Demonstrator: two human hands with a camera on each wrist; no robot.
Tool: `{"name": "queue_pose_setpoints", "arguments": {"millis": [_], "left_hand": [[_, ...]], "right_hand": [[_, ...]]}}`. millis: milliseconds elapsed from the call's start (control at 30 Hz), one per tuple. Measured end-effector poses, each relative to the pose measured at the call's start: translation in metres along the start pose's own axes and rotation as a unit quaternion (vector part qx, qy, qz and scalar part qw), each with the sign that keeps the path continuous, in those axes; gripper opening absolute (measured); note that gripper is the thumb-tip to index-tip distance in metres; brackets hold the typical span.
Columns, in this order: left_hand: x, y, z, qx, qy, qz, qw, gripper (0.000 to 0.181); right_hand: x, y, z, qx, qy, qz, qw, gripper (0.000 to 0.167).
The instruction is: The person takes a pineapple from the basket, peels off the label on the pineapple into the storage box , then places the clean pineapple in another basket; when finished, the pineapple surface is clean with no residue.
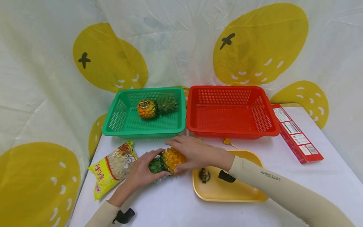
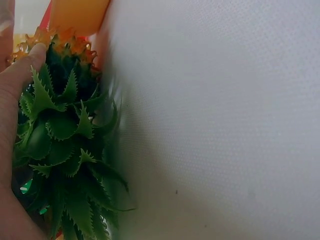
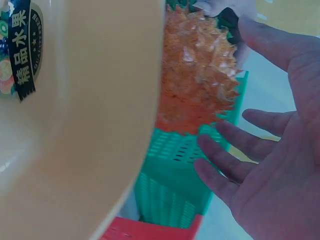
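At lower centre, the left hand curls thumb and fingers round the pineapple. The right hand, fingers loosely spread, arches over its orange end

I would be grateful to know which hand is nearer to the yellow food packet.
Left. The left hand is just right of the yellow food packet, at the tabletop pineapple's leaves; the right hand is farther right, beside its orange body.

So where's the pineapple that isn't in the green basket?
In the head view, the pineapple is below centre, between the left hand and right hand, with the yellow bag to its left and golden tray to its right.
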State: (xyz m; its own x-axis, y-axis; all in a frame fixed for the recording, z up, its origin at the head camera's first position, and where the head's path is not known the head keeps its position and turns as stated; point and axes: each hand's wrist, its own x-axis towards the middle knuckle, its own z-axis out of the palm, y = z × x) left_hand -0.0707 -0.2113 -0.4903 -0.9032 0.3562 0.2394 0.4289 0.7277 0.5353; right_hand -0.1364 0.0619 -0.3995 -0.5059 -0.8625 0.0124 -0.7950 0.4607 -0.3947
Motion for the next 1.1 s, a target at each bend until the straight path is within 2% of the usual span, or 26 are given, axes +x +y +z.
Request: {"name": "queue_pose_setpoints", "arguments": {"millis": [267,600,1100], "left_hand": [[0.001,0.001,0.0,-0.004,0.0,0.001,1.0,0.089],[0.001,0.0,-0.001,-0.007,0.004,0.006,1.0,0.091],[0.001,-0.001,0.0,0.0,0.009,0.01,0.9999,0.091]], "right_hand": [[0.01,0.008,0.015,0.004,-0.023,0.017,0.9996,0.101],[0.017,0.005,0.025,-0.003,-0.04,0.029,0.9988,0.105],[0.018,0.005,0.035,0.01,-0.038,0.028,0.9988,0.109]]}}
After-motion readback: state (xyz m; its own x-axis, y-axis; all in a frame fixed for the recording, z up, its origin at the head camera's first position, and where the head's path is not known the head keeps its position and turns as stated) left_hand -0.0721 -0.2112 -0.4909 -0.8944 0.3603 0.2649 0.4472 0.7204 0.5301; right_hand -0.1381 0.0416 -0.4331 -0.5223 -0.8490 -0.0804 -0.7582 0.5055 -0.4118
